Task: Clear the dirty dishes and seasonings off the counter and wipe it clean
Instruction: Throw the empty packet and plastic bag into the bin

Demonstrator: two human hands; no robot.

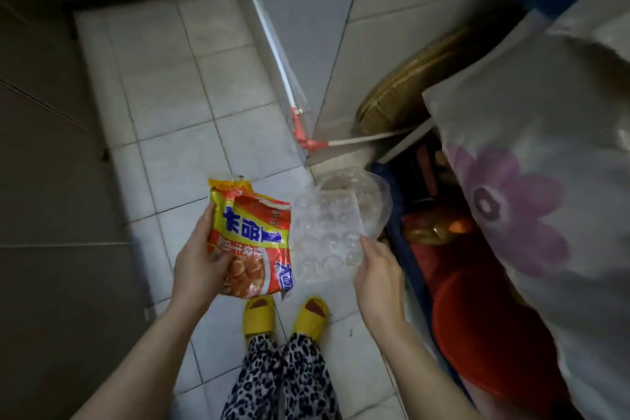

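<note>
My left hand (199,259) grips a crumpled orange and yellow noodle packet (254,242) by its left side, holding it over the tiled floor. My right hand (378,269) pinches the lower right corner of a clear plastic egg tray (325,237), which sits just right of the packet and touches it. A second clear plastic piece (368,201) sticks out behind the tray. Both items hang above my feet in yellow slippers (284,315). No counter is in view.
Dark cabinet fronts (51,147) line the left. A white pipe with a red valve (300,128) runs down the tiled wall. On the right, a flowered plastic bag (531,181) overhangs a blue bin (414,269) holding a red bowl (484,327), with a brown sack (409,85) behind.
</note>
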